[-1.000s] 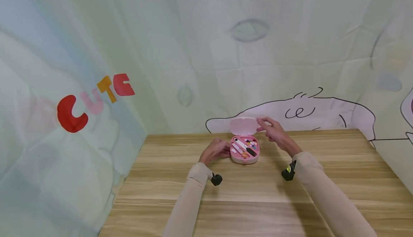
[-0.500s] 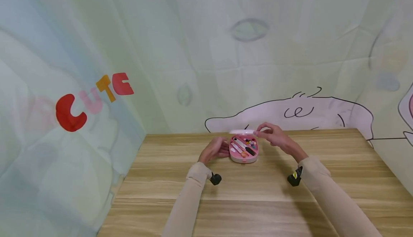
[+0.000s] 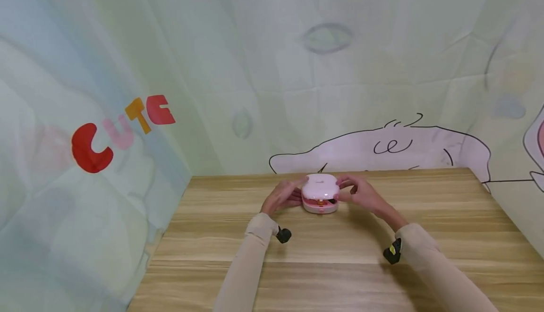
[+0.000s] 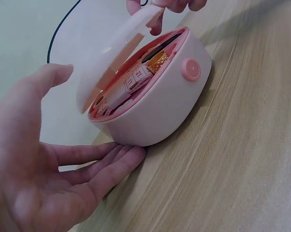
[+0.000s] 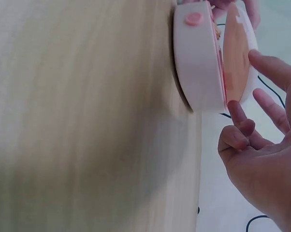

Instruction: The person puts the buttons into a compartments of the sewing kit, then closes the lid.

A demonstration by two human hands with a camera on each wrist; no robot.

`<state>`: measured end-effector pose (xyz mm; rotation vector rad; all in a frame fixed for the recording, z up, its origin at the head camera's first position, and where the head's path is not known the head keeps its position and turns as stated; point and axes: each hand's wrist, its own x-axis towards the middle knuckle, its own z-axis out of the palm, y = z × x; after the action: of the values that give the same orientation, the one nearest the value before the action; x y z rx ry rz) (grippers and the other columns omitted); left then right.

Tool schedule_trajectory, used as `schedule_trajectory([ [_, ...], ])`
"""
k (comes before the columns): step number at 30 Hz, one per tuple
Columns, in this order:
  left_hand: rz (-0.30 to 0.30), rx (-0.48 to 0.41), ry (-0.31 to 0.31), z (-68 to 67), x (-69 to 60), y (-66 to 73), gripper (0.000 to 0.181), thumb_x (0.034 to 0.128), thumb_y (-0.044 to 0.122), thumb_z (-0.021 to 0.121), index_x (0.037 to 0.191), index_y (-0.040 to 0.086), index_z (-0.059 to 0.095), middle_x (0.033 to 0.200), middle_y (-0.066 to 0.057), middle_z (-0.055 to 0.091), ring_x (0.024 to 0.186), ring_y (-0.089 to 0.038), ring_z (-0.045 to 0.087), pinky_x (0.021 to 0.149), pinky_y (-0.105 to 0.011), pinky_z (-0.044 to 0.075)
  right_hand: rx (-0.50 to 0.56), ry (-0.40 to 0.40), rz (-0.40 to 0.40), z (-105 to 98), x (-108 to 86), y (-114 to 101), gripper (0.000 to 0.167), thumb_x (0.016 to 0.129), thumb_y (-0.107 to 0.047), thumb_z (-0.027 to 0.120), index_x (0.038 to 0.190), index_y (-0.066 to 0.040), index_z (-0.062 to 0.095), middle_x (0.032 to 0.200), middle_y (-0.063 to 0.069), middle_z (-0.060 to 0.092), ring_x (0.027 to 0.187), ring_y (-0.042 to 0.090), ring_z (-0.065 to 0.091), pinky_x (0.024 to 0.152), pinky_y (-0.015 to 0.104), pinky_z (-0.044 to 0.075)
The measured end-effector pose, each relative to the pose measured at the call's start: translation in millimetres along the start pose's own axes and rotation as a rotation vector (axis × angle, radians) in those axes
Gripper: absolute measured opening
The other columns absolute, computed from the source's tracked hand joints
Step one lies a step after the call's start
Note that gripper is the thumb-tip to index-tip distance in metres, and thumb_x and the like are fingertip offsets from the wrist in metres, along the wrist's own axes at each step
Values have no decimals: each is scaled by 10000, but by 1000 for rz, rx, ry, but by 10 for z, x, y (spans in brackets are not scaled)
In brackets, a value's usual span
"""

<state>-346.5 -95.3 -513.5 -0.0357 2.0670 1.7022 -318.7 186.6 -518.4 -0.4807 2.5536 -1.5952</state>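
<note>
A small pink-and-white sewing kit box (image 3: 320,208) stands on the wooden table, its white lid (image 3: 320,187) tilted over it with a gap at the front. Through the gap in the left wrist view show a tape measure (image 4: 138,76), a golden thimble-like ring (image 4: 158,62) and a dark slim tool (image 4: 160,47). My left hand (image 3: 282,196) touches the box's left side low down with extended fingers, its thumb raised beside the lid. My right hand (image 3: 361,194) holds the lid's right edge between thumb and fingers. A round pink clasp (image 4: 190,69) sits on the box's front.
The wooden table (image 3: 314,274) reaches back to a printed cloth backdrop (image 3: 263,66) right behind the box. A dark cord (image 4: 58,29) shows beyond the box in the left wrist view.
The lid has swung forward and down from upright to nearly over the box, hiding most of the contents. My right hand has come down with it; the left hand has stayed at the box's side.
</note>
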Motion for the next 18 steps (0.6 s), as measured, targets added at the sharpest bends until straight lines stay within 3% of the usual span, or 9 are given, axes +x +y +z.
schedule_trajectory([
  [5,8,26,0,6,0,-8,634,910,543,738,1102,-60,697,1058,-161,732,947,-247,716,899,-371,613,-26,60,-39,79,-40,23,367,884,-161,841,1201,-52,692,1190,124,717,1091,331,601,818,298,455],
  [10,5,35,4,6,5,-15,523,894,480,785,983,-32,722,1030,-147,741,918,-229,717,890,-361,616,-47,102,-63,130,-85,15,370,880,-125,835,1213,-34,704,1187,135,719,943,282,571,768,283,456],
  [18,10,23,-3,6,-5,-18,470,887,393,818,1026,-46,722,1034,-166,737,922,-227,715,919,-371,606,-90,109,-38,169,-134,41,366,885,-129,837,1224,-66,714,1198,126,706,766,204,490,642,274,417],
])
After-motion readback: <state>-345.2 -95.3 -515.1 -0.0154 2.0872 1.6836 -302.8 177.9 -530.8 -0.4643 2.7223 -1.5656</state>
